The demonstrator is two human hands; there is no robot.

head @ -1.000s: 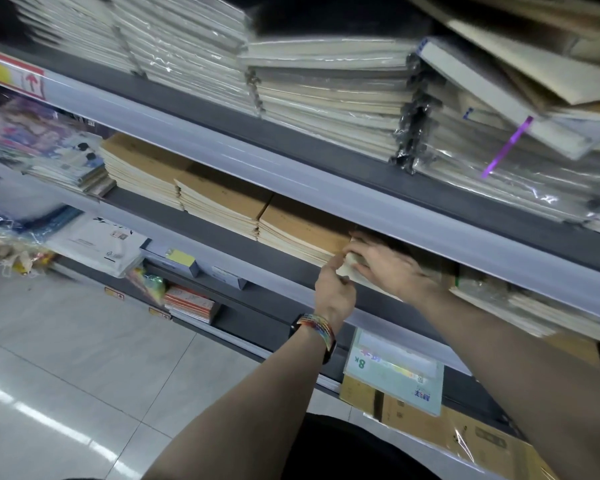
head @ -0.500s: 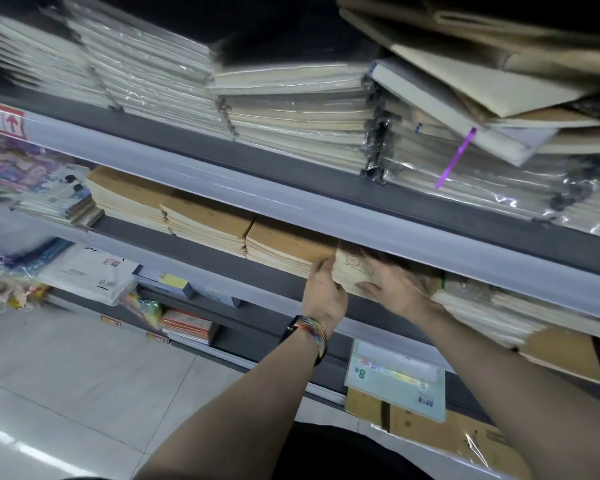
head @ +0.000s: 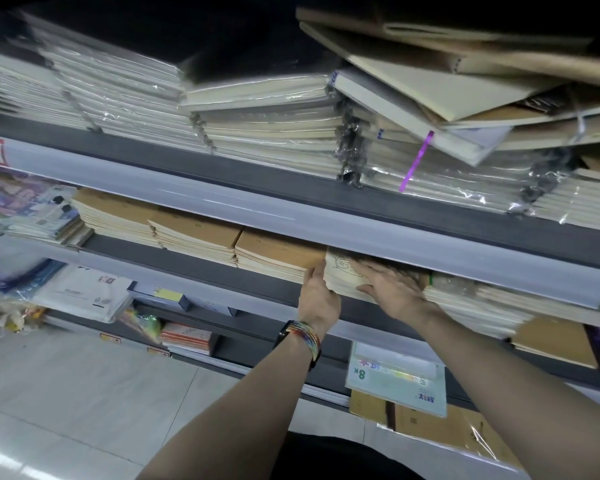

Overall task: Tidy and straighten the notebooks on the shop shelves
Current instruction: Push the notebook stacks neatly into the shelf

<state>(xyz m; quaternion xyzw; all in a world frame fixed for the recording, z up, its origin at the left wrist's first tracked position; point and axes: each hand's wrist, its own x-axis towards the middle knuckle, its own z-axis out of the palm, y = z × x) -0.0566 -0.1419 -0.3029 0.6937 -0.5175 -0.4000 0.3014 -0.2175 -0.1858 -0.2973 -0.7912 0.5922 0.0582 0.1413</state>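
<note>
Crowded shop shelves (head: 187, 263); the right hand (head: 392, 289) lies flat, fingers spread, on a pale notebook stack (head: 340, 275); the left hand (head: 317, 301) is at its edge, grip hidden. Squaring this stack seems the step; next, push it flush.

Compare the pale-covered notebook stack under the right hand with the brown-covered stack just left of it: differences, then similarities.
The brown-covered stack has a brown top cover; the pale-covered stack has a cream one with a line drawing. The right hand lies flat on the pale-covered stack; no hand lies on top of the brown-covered stack. Both lie flat on the middle shelf.
</note>
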